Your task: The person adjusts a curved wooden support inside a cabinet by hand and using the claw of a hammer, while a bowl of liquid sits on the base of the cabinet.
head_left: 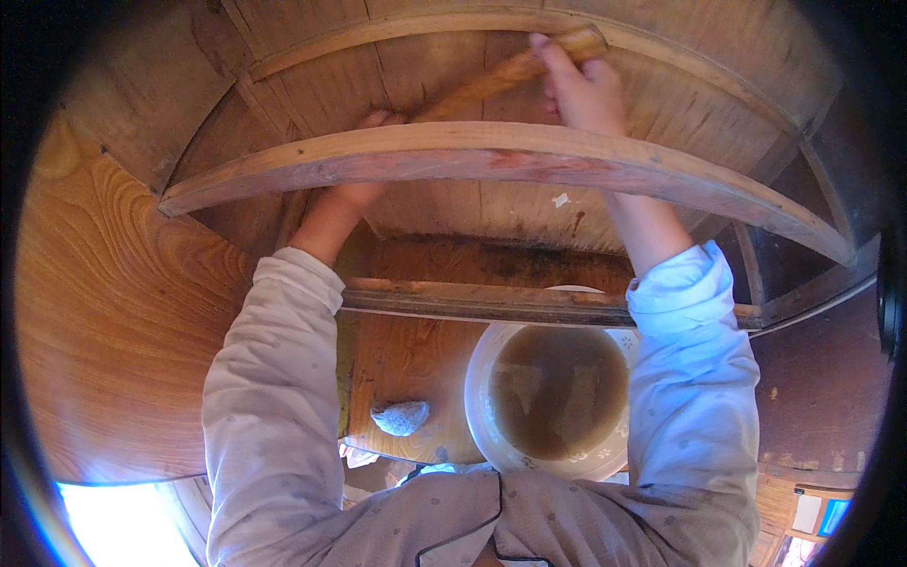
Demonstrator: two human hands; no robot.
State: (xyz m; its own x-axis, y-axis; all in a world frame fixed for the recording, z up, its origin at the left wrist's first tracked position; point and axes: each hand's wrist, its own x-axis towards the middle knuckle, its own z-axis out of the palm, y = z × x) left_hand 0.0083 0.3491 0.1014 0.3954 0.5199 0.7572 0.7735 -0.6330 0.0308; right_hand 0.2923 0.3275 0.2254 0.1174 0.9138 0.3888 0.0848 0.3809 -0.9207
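Note:
My right hand (584, 93) is closed around the upper, thicker end of a long yellow-brown bar (491, 83) that looks wooden. The bar slants down to the left. At its lower end is my left hand (378, 120), fingers curled against it, partly hidden behind a curved wooden rail (491, 151). Both forearms reach over a straight dark-edged wooden crosspiece (472, 300) into a wooden frame backed by brown boards (444, 71). A small white scrap (561, 200) sticks to a board below my right hand.
Between my arms, near me, a white basin (479, 406) holds murky brown water. Left of it, a crumpled grey-blue scrubbing pad or cloth (400, 418) lies on a wood-grain surface (378, 359). A wide wood-grain panel (123, 331) spans the left side. Dark grime lines the frame's inner lower edge.

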